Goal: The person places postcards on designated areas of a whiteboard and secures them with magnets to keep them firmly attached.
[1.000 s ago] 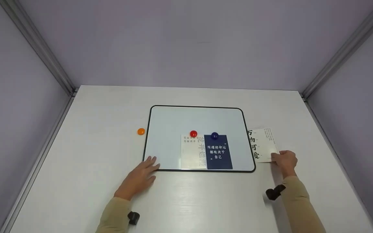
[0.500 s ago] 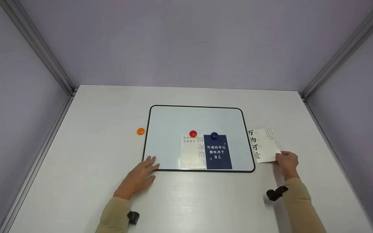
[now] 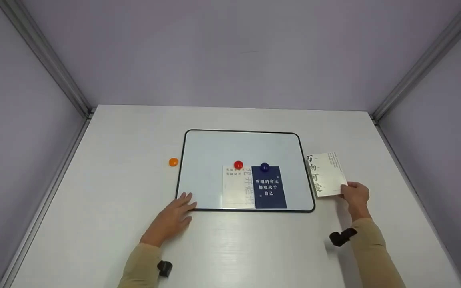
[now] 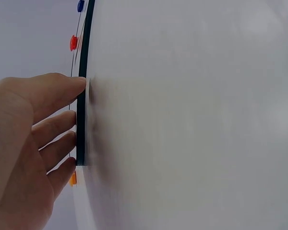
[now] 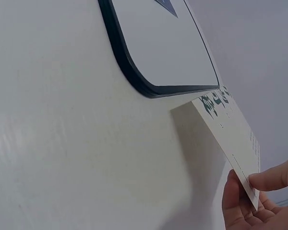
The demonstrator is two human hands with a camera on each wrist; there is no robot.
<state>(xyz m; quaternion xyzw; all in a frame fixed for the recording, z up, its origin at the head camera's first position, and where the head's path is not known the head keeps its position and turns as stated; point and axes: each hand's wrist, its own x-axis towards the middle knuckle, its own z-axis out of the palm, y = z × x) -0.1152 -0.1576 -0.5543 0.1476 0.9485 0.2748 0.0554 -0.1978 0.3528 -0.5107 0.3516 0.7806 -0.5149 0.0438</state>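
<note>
A black-framed whiteboard (image 3: 202,152) lies flat on the table. A white card (image 3: 236,188) under a red magnet (image 3: 238,165) and a dark blue card (image 3: 269,188) under a blue magnet (image 3: 265,167) sit on it. My left hand (image 3: 172,218) rests flat with straight fingers (image 4: 62,124) against the board's near left corner (image 4: 81,115). My right hand (image 3: 355,197) pinches the near corner of a cream card with black characters (image 3: 326,174), lifted off the table (image 5: 233,148) just right of the board frame (image 5: 149,88).
An orange magnet (image 3: 173,162) lies on the white table (image 3: 126,132) left of the board. Grey walls enclose the table on three sides. Bare tabletop stretches behind the board and along the near edge.
The right hand has raised the cream card off the table and tilted it up; its far edge has shifted away from me. The left hand has stayed still.
</note>
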